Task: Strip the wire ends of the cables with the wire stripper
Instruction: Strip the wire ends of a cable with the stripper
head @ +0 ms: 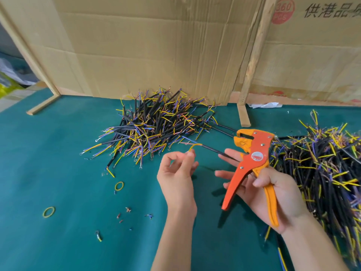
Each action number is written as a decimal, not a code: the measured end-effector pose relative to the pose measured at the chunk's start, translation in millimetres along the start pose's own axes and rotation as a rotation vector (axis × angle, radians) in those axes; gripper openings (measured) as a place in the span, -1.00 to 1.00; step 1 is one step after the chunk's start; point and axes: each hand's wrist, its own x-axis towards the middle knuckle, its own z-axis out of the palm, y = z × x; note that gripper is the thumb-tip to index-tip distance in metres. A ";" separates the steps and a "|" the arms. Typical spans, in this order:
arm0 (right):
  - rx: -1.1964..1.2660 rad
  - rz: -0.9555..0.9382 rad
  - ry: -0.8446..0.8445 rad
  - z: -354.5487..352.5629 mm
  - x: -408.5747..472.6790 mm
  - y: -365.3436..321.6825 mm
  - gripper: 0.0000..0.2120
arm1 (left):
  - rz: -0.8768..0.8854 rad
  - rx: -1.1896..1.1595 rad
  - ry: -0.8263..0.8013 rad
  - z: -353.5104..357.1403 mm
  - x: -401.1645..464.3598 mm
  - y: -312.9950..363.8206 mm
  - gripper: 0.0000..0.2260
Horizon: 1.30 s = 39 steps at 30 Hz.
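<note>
My right hand [273, 190] holds the orange wire stripper [252, 159] by its handles, jaws pointing up and left, with the handles spread. A short black cable [216, 151] runs across my right fingers, its yellow, blue and pink wires fanning out to the left. My left hand [179, 173] pinches the tip of the yellow wire [193, 146] between thumb and fingertip. The cable lies beside the stripper, not in its jaws.
A heap of black cables [156, 124] with coloured wire ends lies on the green mat [58, 163] ahead. A second, larger heap [322, 169] fills the right side. Yellow rubber bands [119, 186] and insulation scraps [125, 212] dot the mat. A cardboard wall [156, 45] on wooden struts stands behind.
</note>
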 end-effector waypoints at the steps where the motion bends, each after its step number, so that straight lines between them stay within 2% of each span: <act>1: 0.024 -0.032 0.022 -1.9 0.0 -2.7 -0.22 | 0.034 0.109 -0.019 -0.1 -0.6 -2.3 -0.76; 4: 0.156 -0.128 0.062 -9.3 -0.9 -12.0 -0.24 | 0.126 0.483 -0.119 1.6 -4.5 -8.6 -0.81; 6: 0.202 -0.157 0.056 -12.5 -2.2 -16.2 -0.20 | 0.175 0.638 -0.190 3.8 -8.5 -10.9 -0.84; 15: 0.035 -0.075 -0.009 -4.4 -2.7 -7.6 -0.20 | 0.277 0.732 -0.191 9.6 -16.3 -11.1 -0.96; 18: 0.016 -0.069 -0.012 -7.2 -5.4 -11.7 -0.20 | 0.311 0.650 -0.095 6.6 -14.0 -7.6 -0.78; 21: 0.011 -0.090 0.013 -9.5 -6.6 -14.1 -0.22 | 0.365 0.618 0.026 0.0 -10.3 -3.0 -0.76; 24: 0.003 -0.110 0.046 -9.5 -7.1 -14.4 -0.27 | 0.400 0.732 0.041 -2.9 -8.7 -3.7 -0.80; 26: 0.003 -0.123 0.067 -9.0 -7.1 -15.6 -0.28 | 0.451 0.853 0.119 -4.2 -6.4 -4.3 -0.94; 29: 0.020 -0.125 0.085 -7.0 -5.8 -16.7 -0.25 | 0.588 0.993 0.270 -7.3 -3.6 -2.6 -0.74; 31: 0.015 -0.108 0.075 -4.3 -4.9 -15.0 -0.25 | 0.746 1.007 0.179 -3.8 -7.8 -2.3 -0.76; 34: 0.001 -0.040 0.041 1.0 -3.0 -10.1 -0.30 | 0.856 1.059 -0.119 5.2 -16.1 -9.8 -0.79; 36: 0.001 -0.009 0.017 4.1 -1.6 -7.2 -0.31 | 0.777 1.082 -0.320 8.0 -19.9 -14.0 -0.70; 37: 0.003 -0.003 0.012 5.3 -1.1 -6.5 -0.32 | 0.706 1.095 -0.364 8.6 -21.2 -14.2 -0.63; 39: 0.004 0.005 0.006 6.3 -0.3 -5.1 -0.32 | 0.630 1.126 -0.325 8.7 -21.3 -13.9 -0.60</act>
